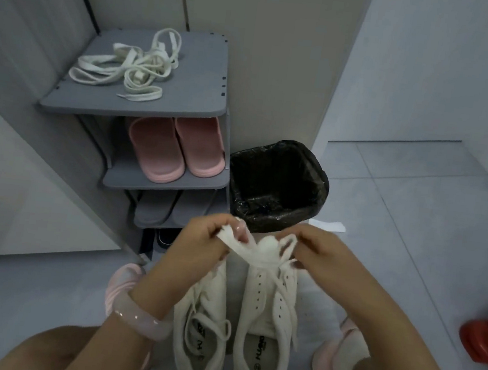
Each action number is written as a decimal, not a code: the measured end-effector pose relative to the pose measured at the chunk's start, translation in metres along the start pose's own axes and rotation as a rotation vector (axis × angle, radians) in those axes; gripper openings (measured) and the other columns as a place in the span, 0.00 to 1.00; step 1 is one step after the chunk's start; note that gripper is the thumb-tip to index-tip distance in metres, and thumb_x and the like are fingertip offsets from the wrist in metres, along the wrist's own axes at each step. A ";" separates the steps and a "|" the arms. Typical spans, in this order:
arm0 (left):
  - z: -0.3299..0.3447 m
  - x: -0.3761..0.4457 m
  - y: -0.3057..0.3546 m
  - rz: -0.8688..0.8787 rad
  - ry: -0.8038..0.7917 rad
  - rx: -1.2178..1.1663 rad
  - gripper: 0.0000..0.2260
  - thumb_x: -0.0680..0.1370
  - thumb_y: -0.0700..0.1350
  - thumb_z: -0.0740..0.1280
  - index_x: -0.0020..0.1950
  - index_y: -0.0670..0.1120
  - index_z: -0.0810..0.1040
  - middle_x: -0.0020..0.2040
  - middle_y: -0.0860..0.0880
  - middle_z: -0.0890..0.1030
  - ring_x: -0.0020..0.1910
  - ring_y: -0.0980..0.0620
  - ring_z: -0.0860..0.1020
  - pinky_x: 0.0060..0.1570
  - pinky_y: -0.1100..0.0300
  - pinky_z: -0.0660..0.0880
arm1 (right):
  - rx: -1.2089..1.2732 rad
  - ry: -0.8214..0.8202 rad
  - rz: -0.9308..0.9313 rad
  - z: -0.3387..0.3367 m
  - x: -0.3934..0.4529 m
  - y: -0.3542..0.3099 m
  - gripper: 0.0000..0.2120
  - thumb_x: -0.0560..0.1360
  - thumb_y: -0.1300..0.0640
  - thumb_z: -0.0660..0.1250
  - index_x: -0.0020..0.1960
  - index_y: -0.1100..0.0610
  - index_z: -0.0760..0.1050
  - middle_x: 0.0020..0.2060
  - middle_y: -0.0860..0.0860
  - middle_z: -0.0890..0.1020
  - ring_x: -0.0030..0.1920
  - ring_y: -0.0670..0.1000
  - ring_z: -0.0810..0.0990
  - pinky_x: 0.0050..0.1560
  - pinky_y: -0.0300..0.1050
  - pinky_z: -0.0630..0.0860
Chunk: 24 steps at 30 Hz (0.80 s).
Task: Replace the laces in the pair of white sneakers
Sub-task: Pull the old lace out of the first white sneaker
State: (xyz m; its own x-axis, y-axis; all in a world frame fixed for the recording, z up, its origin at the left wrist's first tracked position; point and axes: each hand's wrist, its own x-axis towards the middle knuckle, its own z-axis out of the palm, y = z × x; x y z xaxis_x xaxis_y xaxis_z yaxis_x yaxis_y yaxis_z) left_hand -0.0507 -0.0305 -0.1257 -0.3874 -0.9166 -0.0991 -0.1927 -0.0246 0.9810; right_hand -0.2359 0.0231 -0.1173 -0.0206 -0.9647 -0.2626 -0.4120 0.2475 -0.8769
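Two white sneakers stand side by side on the floor between my knees, the left sneaker (pixel 205 326) still laced, the right sneaker (pixel 267 318) with most of its eyelets bare. A white lace (pixel 251 254) stretches across the right sneaker's toe end. My left hand (pixel 206 235) pinches one end of this lace and my right hand (pixel 317 251) pinches the other. A heap of loose white laces (pixel 128 65) lies on the top shelf of the grey shoe rack (pixel 185 99).
Pink slippers (pixel 177 146) and grey slippers (pixel 158 208) fill the rack's lower shelves. A bin with a black liner (pixel 277 185) stands just beyond my hands. A red object (pixel 483 340) sits at the right edge. Pink slippers are on my feet.
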 end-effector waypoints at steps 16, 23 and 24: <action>-0.025 -0.008 -0.002 0.075 -0.266 0.513 0.07 0.75 0.44 0.63 0.44 0.53 0.79 0.42 0.51 0.79 0.39 0.58 0.75 0.38 0.68 0.69 | 0.912 -0.320 0.493 0.088 -0.007 -0.004 0.10 0.79 0.62 0.59 0.38 0.58 0.70 0.23 0.50 0.71 0.20 0.44 0.63 0.26 0.37 0.68; -0.058 -0.004 -0.015 -0.021 0.017 0.632 0.19 0.77 0.36 0.59 0.65 0.53 0.70 0.52 0.55 0.76 0.47 0.55 0.75 0.44 0.66 0.69 | 0.924 0.116 0.550 0.064 0.065 -0.022 0.12 0.79 0.68 0.53 0.39 0.61 0.68 0.23 0.54 0.68 0.17 0.44 0.65 0.21 0.35 0.72; -0.059 -0.004 -0.017 -0.016 0.051 0.635 0.17 0.78 0.37 0.59 0.65 0.51 0.71 0.51 0.55 0.75 0.47 0.55 0.75 0.45 0.67 0.69 | 0.962 0.161 0.509 0.056 0.082 -0.034 0.13 0.79 0.69 0.52 0.39 0.62 0.69 0.25 0.55 0.71 0.21 0.45 0.68 0.23 0.36 0.75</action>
State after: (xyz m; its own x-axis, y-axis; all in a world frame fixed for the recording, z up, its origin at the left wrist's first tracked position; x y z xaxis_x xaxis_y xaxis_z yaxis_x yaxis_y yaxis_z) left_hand 0.0069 -0.0497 -0.1319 -0.3400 -0.9362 -0.0892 -0.7010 0.1891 0.6876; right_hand -0.1725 -0.0594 -0.1316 -0.1342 -0.7131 -0.6881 0.5590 0.5189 -0.6467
